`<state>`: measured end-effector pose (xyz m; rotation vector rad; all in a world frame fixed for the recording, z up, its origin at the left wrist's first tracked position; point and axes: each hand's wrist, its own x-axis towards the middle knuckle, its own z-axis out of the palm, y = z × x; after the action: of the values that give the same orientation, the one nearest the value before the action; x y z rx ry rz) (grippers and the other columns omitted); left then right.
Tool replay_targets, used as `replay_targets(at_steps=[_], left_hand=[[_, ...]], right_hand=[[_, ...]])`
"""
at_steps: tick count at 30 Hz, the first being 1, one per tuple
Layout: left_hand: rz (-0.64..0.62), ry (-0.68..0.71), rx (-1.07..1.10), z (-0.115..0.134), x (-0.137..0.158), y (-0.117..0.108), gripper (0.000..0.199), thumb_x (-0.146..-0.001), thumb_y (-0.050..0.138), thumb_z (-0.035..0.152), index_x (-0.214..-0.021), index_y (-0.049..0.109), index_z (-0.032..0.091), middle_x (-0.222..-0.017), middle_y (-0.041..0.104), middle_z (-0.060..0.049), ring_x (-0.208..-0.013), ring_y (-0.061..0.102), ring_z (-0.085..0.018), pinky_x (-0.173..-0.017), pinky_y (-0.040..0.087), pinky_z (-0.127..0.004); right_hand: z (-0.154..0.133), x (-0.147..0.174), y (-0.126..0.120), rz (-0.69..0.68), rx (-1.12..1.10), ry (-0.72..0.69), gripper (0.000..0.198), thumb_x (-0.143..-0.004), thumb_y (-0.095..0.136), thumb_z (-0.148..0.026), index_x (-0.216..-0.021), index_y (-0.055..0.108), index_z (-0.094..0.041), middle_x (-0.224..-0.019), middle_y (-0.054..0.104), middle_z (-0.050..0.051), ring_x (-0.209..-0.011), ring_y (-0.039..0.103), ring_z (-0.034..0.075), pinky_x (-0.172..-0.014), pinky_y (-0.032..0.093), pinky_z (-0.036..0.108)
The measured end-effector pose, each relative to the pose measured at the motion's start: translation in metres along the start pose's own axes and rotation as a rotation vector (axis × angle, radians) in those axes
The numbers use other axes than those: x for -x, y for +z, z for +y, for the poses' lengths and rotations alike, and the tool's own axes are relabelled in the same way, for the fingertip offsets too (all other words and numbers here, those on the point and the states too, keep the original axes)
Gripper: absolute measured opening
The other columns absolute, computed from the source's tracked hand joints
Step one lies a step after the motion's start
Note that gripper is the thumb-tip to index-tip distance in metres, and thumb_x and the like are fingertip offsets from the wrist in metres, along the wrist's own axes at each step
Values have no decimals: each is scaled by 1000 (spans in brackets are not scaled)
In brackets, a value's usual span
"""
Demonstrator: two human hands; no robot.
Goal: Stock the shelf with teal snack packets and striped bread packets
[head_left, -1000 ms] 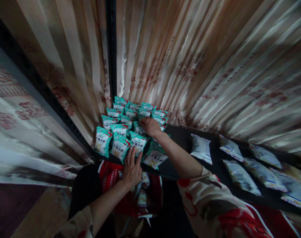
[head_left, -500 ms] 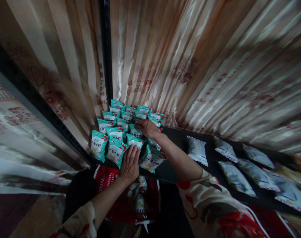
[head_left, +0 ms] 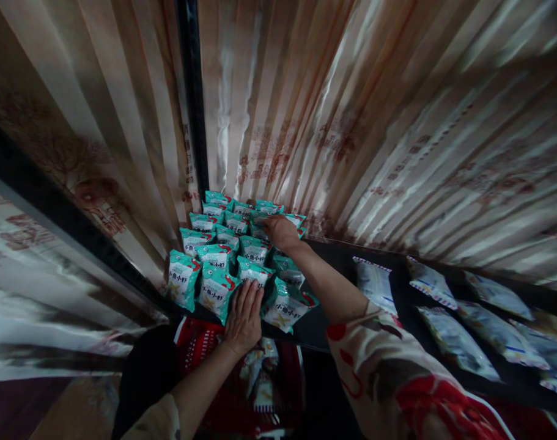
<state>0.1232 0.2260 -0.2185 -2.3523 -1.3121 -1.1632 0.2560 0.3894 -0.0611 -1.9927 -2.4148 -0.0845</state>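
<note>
Several small teal-and-white snack packets (head_left: 216, 290) stand in close rows on a black shelf (head_left: 319, 327). My left hand (head_left: 245, 315) lies with its fingers stretched flat against the face of a front-row packet (head_left: 253, 269). Farther back, my right hand (head_left: 282, 232) reaches over the rows, its fingers bent and closed at the top of another packet (head_left: 258, 229); the hand partly covers that packet. Right of my left hand, one front packet (head_left: 285, 308) leans back at a slant.
Several clear-and-white packets (head_left: 459, 342) lie flat along the shelf to the right. A red basket (head_left: 205, 339) holding more packets sits below the shelf edge. Curtains (head_left: 278, 110) hang behind and to the left, with dark metal posts (head_left: 193, 91) in front of them.
My right hand has moved a little back and right, from one packet to one in a farther row. My left hand remains on the front packet. The view has shifted slightly.
</note>
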Motion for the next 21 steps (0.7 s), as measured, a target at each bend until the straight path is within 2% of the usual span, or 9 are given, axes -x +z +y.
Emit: replay_targets(at_steps=[2, 8, 15, 21], left_hand=[[-4, -6, 0, 0, 0, 0, 64, -79, 36, 0, -142, 27, 10, -138, 47, -13, -140, 19, -23, -108, 31, -43], [-4, -7, -2, 0, 0, 0, 63, -81, 34, 1, -142, 25, 11, -139, 45, -13, -140, 20, -24, -107, 33, -43], [-8, -12, 2, 1, -2, -2, 62, -80, 36, 1, -141, 29, 10, -139, 46, -13, -140, 19, -24, -109, 31, -43], [16, -11, -25, 0, -2, 0, 63, -80, 34, 0, -142, 28, 12, -140, 45, -11, -139, 22, -23, -108, 32, -42]], right_hand=[[-2, -4, 2, -15, -11, 24, 30, -91, 40, -26, -103, 68, -26, -106, 68, 6, -103, 59, 20, -83, 45, 27], [-7, -9, 8, -8, -47, 65, 35, -92, 35, -25, -112, 64, -25, -111, 67, 8, -99, 63, 21, -82, 46, 29], [-5, -12, 9, -39, -92, 33, 31, -91, 39, -29, -109, 64, -28, -110, 68, 2, -101, 61, 17, -84, 45, 25], [10, -21, 7, 97, -78, 85, 33, -92, 39, -26, -118, 60, -23, -120, 62, 7, -113, 53, 17, -98, 35, 28]])
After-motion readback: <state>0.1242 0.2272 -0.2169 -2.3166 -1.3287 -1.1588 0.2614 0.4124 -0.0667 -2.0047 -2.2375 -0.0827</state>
